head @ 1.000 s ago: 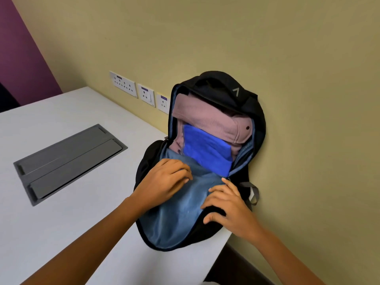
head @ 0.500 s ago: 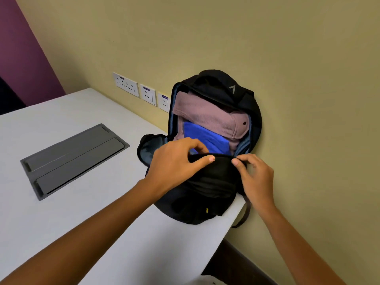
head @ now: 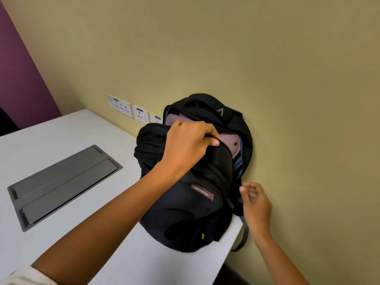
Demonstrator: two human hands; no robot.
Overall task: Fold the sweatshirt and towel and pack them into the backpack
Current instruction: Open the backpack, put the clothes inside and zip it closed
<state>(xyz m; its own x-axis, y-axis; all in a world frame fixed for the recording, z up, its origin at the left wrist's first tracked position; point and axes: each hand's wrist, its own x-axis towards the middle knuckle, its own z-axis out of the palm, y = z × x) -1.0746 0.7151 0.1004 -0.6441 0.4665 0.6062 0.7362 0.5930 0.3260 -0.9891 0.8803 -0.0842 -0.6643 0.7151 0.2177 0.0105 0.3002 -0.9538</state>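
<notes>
Backpack (head: 193, 202) — black woven synthetic, rounded and bulging. It stands on the table (head: 61, 136) with its back against the wall (head: 287, 79), near the table's right edge. The front panel is raised against the main compartment, whose top and right side gape. It carries a maroon stitched label (head: 202, 192), a small yellow tag (head: 202, 235) low down and a grey chevron mark (head: 220, 112) on the top hood. A dark webbing strap (head: 243, 235) hangs off the table edge.

Sweatshirt (head: 230, 140) — dusty pink, finely ribbed knit, packed inside the backpack. It shows only through the gap at the top, with one small dark stud on it. A strip of blue-grey lining (head: 238, 163) shows just below it along the open right side.

Left grip (head: 189, 145) — fingers curled tight over the upper rim of the front panel, thumb pressed against the cloth, forearm lying across the panel.

Right grip (head: 256, 200) — just beside the backpack's right side, fingers loosely bent. Nothing shows between them, and the outline is slightly blurred.

Table: matt white, smooth, with a rounded corner.

Cable hatch (head: 61, 182): grey rectangular panel set flush into the tabletop, with two long flaps.

Wall sockets (head: 119, 103): white plates in a row above the table's far edge.

Wall: flat yellow-olive paint, with a purple section (head: 20, 79) at the left.
</notes>
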